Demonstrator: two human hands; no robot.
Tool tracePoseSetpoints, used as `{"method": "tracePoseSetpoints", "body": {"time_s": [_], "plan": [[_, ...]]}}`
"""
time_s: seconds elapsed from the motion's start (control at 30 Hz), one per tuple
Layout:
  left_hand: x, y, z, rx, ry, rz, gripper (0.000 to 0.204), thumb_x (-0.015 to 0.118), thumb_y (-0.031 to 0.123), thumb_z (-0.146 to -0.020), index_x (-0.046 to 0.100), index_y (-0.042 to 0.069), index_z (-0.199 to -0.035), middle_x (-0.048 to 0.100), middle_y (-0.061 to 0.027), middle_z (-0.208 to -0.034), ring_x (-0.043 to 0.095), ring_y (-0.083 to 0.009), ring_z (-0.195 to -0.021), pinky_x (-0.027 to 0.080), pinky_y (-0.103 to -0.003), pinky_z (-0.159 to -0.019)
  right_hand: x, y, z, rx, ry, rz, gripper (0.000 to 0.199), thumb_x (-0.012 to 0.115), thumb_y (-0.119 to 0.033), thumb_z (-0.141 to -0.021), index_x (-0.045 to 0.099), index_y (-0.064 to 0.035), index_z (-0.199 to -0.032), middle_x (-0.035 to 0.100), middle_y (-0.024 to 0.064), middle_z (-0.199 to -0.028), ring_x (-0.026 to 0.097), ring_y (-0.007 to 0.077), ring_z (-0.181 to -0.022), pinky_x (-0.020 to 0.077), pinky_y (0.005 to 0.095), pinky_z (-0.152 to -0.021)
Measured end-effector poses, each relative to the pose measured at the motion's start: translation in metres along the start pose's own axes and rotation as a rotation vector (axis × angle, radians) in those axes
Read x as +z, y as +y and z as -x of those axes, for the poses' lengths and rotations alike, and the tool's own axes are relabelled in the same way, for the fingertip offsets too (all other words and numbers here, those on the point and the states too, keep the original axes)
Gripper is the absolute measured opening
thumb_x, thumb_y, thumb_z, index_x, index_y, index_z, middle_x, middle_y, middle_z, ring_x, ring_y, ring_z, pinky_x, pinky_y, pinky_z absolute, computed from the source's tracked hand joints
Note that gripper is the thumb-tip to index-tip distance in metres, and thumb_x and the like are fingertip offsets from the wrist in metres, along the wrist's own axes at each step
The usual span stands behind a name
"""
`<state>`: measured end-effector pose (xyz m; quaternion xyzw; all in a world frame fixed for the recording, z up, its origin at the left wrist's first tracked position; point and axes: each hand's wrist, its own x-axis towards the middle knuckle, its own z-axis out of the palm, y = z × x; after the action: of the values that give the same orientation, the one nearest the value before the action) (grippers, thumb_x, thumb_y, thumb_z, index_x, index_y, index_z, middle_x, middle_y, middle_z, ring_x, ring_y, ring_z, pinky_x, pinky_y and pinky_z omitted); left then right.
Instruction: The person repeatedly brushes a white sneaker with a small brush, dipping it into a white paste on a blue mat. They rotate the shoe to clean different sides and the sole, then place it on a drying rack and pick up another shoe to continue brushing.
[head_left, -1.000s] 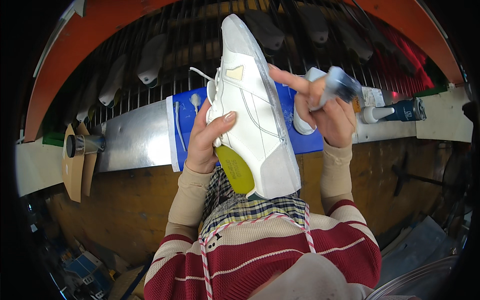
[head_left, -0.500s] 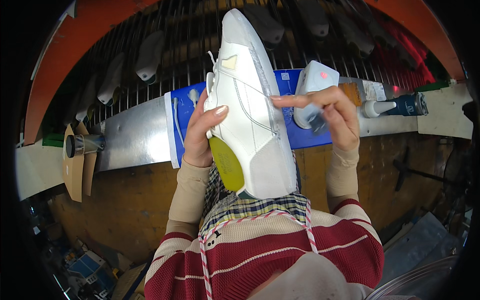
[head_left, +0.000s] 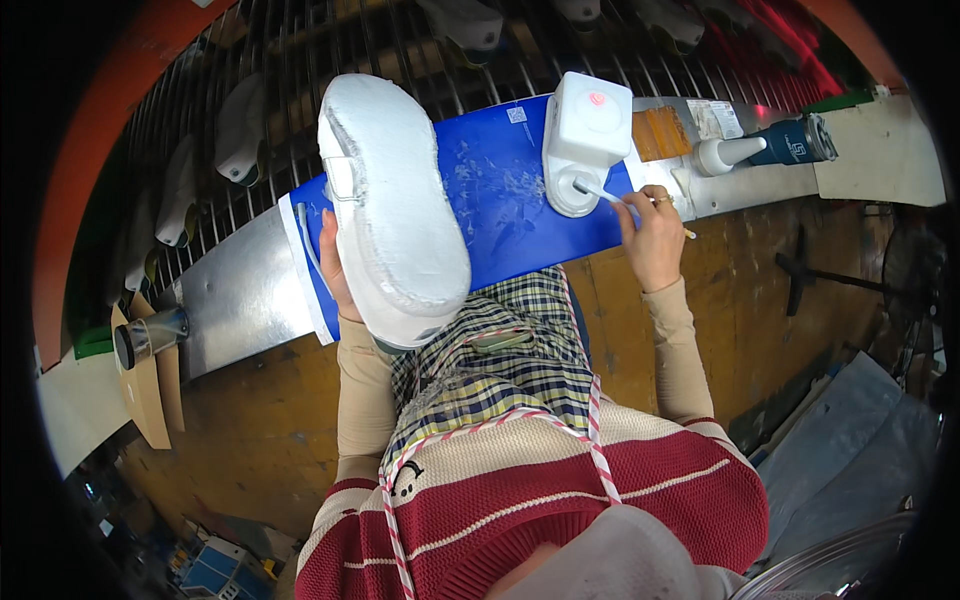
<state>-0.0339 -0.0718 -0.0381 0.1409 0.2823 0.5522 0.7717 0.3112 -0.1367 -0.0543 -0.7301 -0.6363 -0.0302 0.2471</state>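
shoe (head_left: pixel 405 200): white | pot (head_left: pixel 588 120): white | mat (head_left: pixel 500 240): blue | apron (head_left: pixel 520 310): navy-yellow plaid | sweater (head_left: pixel 670 475): burgundy-cream stripes

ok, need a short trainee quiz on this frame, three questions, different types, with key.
1. What is in the right hand?
a) a cloth
b) a thin stick-like tool
c) a shoelace
2. True or false: the white shoe in the left hand has its sole facing the camera.
3. Fill in: the white container stands on a ____ mat.

Key: 1 b; 2 true; 3 blue.
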Motion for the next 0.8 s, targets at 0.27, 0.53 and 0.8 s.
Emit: {"method": "tracePoseSetpoints", "body": {"time_s": [0.27, 0.53, 0.8], "plan": [[0.0, 0.003, -0.004, -0.021, -0.112, -0.015, 0.052, 0.053, 0.032, -0.098, 0.048, 0.002, -0.14, 0.061, -0.0169, -0.13, 0.062, -0.0269, -0.116, 0.051, -0.04, -0.099, 0.009, 0.009, 0.006, 0.001, 0.132, -0.073, 0.012, 0.077, -0.012, -0.082, 0.072, -0.0024, -0.087, 0.061, 0.0101, -0.09, 0.06, 0.0252, -0.066, 0.0474, 0.038, -0.061], [0.028, 0.004, -0.002, -0.028, -0.085, -0.096, 0.057, 0.054, 0.024, -0.096, 0.038, 0.002, -0.146, 0.058, -0.0173, -0.132, 0.061, -0.027, -0.118, 0.051, -0.039, -0.1, 0.011, 0.035, 0.015, 0.96, -0.464, -1.097, 0.024, 0.067, -0.021, -0.094, 0.073, 0.0011, -0.089, 0.068, 0.0047, -0.086, 0.042, 0.0055, -0.051, 0.0274, 0.0227, -0.044], [0.05, 0.004, -0.002, -0.042, -0.066, -0.151, 0.064, 0.056, 0.02, -0.094, 0.029, 0.004, -0.15, 0.053, -0.0172, -0.137, 0.059, -0.0255, -0.122, 0.05, -0.037, -0.102, -0.008, -0.046, -0.019, 0.448, -0.439, -1.632, 0.015, 0.066, -0.008, -0.092, 0.068, 0.0048, -0.101, 0.064, 0.0113, -0.097, 0.055, 0.0128, -0.071, 0.0423, 0.0245, -0.061]]}}
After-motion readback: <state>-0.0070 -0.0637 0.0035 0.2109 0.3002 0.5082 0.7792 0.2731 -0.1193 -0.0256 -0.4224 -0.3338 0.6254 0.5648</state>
